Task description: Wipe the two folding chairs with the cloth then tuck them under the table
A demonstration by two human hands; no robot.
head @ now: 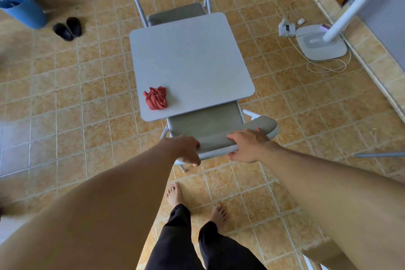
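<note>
Gripping near chair (258,126) by backrest, left hand (186,149) and right hand (247,147) curled over top edge; push straight, evenly, keeping seat centred under desk (192,55)

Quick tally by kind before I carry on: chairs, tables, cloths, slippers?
Chairs: 2, near chair and far chair
Table: 1
Cloth: 1
Slippers: 2
Total: 6
</note>
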